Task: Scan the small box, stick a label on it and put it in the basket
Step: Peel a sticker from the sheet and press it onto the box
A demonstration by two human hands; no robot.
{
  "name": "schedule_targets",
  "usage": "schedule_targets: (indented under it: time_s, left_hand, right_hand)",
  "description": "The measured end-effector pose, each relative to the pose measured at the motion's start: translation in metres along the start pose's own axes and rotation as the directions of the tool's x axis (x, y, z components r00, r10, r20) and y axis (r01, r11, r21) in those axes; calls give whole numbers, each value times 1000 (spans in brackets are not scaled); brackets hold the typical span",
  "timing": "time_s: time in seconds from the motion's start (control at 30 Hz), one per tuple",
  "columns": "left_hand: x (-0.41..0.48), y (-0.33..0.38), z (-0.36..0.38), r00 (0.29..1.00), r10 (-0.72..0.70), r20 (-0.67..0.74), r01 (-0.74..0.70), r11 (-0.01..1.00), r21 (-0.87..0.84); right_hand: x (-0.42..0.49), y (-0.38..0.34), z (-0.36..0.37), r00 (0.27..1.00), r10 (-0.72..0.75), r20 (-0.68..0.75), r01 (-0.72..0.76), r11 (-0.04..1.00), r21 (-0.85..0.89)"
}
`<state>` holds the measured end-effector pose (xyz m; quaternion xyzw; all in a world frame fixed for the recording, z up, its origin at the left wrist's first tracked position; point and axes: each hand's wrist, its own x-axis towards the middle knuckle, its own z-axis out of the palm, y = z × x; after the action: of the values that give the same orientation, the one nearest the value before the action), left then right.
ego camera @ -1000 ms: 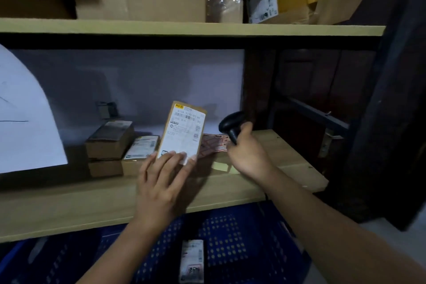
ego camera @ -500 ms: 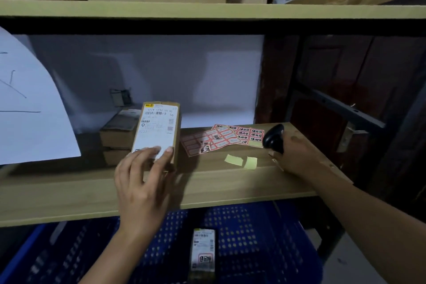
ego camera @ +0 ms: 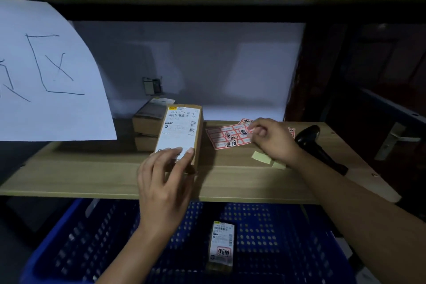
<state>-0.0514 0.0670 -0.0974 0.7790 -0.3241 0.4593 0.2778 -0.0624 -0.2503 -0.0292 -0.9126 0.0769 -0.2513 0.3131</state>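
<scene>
The small box (ego camera: 179,132) stands on the shelf (ego camera: 92,175), long axis running near to far, gripped at its near end by the left hand (ego camera: 166,175), just left of the label sheet (ego camera: 230,135), where the right hand (ego camera: 273,139) pinches a label.

Counts of the things seen on and under a wooden shelf.

Two hands are seen, a left hand (ego camera: 164,189) and a right hand (ego camera: 274,139). Four small boxes are counted: one box (ego camera: 182,129) stood upright, two stacked boxes (ego camera: 147,129) behind it, and one labelled box (ego camera: 221,245) in the single blue basket (ego camera: 69,249). One sheet of red labels (ego camera: 227,137), one black scanner (ego camera: 319,148), two yellow paper scraps (ego camera: 261,158) and one hanging white paper (ego camera: 46,76) are counted.
</scene>
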Motion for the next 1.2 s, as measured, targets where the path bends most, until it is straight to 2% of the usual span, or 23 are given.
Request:
schedule_targets:
  time_s: [0.07,0.13,0.43,0.57,0.73,0.8,0.87,0.93,0.97,1.07,1.13,1.2]
  left_hand:
    - [-5,2,-3,1000,-2,14,2,1000,-5]
    - [-10,4,-7,1000,6,15,-6,1000,-6]
    - [-24,10,-11,998,43,42,-43,999,3]
    - [-25,15,-7,997,44,59,-43,999,-12]
    - [-27,19,-1,996,46,74,-46,999,-12]
    - [-26,22,0,996,51,69,-50,999,-13]
    - [-25,26,2,996,65,55,-65,998,-10]
    - [-23,28,5,995,89,37,-89,996,6]
    - [-22,30,7,995,100,21,-100,995,21]
    - [-16,35,14,993,115,-32,-113,992,60]
    - [-11,39,17,990,129,-63,-125,990,64]
    - [-6,41,20,985,139,-103,-135,990,45]
  right_hand:
    - [16,2,25,990,39,137,-41,999,13]
    - [24,7,41,981,44,188,-50,998,25]
    - [24,22,43,966,29,257,-32,999,9]
    - [21,19,36,957,-6,291,33,996,-88]
    - [16,8,27,931,37,363,54,970,-239]
    - [14,0,22,952,6,306,64,973,-220]
    - [10,-16,13,988,-30,149,52,987,-150]
    - [2,-45,-1,1000,21,11,-22,997,68]
    - [-3,-64,-9,999,52,3,-51,975,215]
    - [-27,-115,-27,978,37,206,-145,828,541]
    - [-41,-139,-32,948,20,319,-211,790,576]
    - [-49,-149,-30,940,23,339,-211,821,530]
